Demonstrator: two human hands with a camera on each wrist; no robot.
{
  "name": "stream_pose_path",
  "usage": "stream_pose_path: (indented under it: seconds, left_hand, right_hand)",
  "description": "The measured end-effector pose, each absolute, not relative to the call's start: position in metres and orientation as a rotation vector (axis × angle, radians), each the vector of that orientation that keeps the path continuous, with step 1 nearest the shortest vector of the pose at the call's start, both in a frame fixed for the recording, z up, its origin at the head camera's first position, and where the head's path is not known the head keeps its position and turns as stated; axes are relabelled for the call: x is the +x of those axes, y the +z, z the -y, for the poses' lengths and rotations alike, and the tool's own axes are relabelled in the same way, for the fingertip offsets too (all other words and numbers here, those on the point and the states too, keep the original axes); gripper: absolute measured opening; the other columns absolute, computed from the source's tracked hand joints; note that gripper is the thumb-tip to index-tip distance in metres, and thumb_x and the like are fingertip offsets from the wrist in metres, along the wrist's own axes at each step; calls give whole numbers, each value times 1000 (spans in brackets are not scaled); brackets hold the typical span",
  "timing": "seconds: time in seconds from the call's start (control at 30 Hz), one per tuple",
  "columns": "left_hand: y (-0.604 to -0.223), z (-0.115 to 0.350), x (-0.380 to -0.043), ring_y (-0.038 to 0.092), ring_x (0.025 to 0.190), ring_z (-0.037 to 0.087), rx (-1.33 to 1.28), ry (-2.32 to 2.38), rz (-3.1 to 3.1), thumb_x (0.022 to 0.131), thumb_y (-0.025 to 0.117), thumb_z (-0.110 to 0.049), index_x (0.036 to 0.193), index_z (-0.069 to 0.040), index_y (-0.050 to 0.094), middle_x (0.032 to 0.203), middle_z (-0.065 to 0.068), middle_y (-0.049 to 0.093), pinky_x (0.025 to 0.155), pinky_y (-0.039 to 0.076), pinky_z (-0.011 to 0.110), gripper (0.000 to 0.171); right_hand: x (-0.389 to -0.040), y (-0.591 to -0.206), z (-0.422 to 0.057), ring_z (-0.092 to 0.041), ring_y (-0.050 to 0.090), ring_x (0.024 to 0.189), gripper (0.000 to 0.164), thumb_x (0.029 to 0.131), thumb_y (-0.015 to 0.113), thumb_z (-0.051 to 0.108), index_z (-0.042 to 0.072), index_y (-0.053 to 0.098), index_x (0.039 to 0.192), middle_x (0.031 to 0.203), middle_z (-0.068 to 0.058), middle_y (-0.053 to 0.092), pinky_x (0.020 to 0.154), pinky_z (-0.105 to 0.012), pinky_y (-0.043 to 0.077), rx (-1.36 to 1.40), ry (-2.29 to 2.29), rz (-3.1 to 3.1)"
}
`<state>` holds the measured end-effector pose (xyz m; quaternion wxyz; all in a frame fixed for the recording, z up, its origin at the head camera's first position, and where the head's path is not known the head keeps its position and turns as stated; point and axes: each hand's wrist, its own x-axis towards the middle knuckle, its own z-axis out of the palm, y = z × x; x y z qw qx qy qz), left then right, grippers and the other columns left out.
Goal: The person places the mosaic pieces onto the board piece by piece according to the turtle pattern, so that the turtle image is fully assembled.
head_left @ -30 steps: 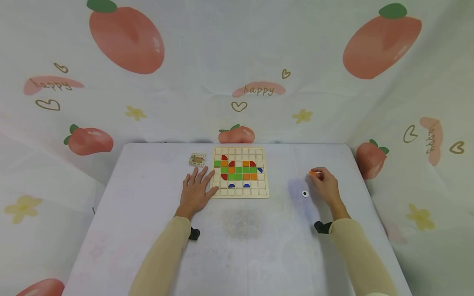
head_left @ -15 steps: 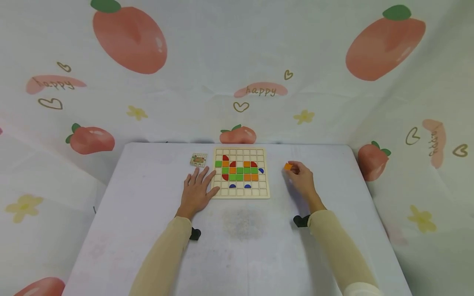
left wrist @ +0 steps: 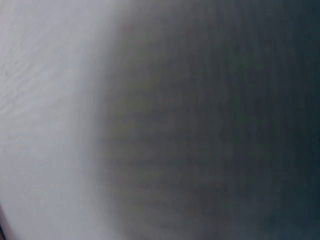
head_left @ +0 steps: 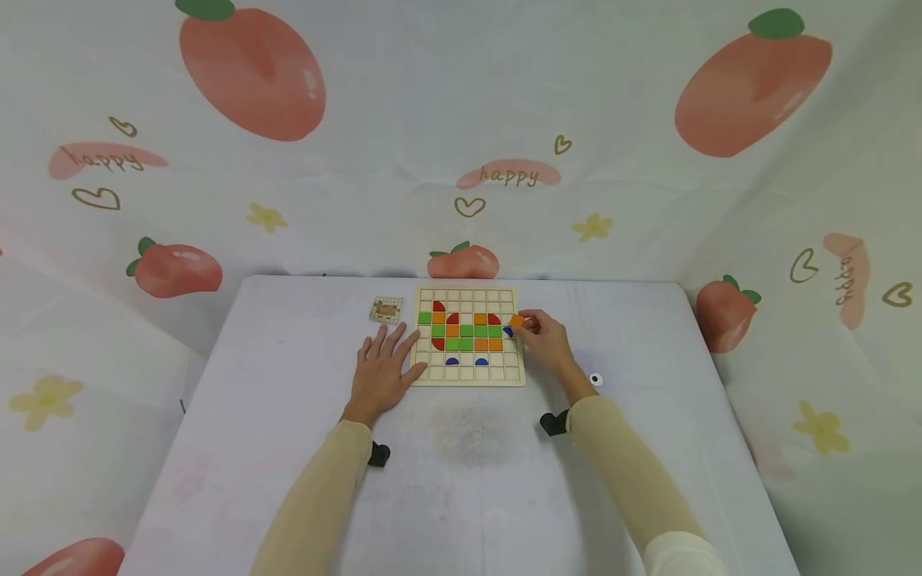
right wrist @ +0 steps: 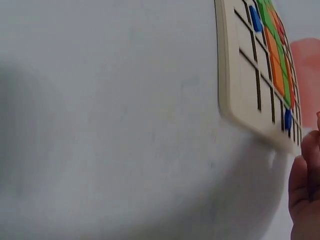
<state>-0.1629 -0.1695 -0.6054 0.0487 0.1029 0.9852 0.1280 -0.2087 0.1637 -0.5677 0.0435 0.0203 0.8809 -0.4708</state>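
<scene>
A pale wooden grid board (head_left: 468, 374) lies near the back of the table, with green, orange and red pieces and a few blue half-round ones in its cells. My right hand (head_left: 549, 340) pinches an orange square tile (head_left: 517, 321) over the board's right edge, close to a blue piece (head_left: 507, 331). In the right wrist view the fingers (right wrist: 312, 150) show beside the board's corner (right wrist: 230, 107). My left hand (head_left: 380, 376) lies spread on the table, its fingertips and thumb at the board's left edge. The left wrist view is dark and blurred.
A small picture card (head_left: 386, 310) lies behind my left hand, left of the board. A white round piece with a black dot (head_left: 595, 379) lies on the table (head_left: 461, 512) right of my right wrist. A printed cloth backdrop (head_left: 374, 200) stands behind.
My right hand has carried the orange square tile leftwards from the right part of the table to the board's right edge. The left hand stays in place.
</scene>
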Motion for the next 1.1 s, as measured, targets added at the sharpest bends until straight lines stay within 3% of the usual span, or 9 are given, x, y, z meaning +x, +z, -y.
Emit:
stream_pose_path:
  seconds: [0.6,0.9,1.1]
  left_hand:
    - [-606,164,-163,6,162,32,300,384,-2996,101,41,-66,163,-35,24,173,-1,16,127,10,61,71]
    - [-606,168,-163,6,162,32,311,376,-3003,100,41,-67,163,-36,24,173,-2,17,127,10,61,72]
    - [-606,169,-163,5,162,32,304,363,-2996,100,40,-68,163,-36,23,173,-2,16,127,9,61,72]
  right_hand:
    - [-230,-564,-111,-27,60,101,42,100,67,29,12,60,138,116,-11,68,94,-38,54,-58,-1375,-2664]
    - [-235,-567,-99,-26,64,109,44,100,66,30,13,59,140,123,-10,72,106,-42,53,-119,-1275,-2677]
    - [-239,-567,-92,-25,58,120,43,99,68,33,15,63,138,133,-7,63,111,-42,48,-189,-1159,-2722]
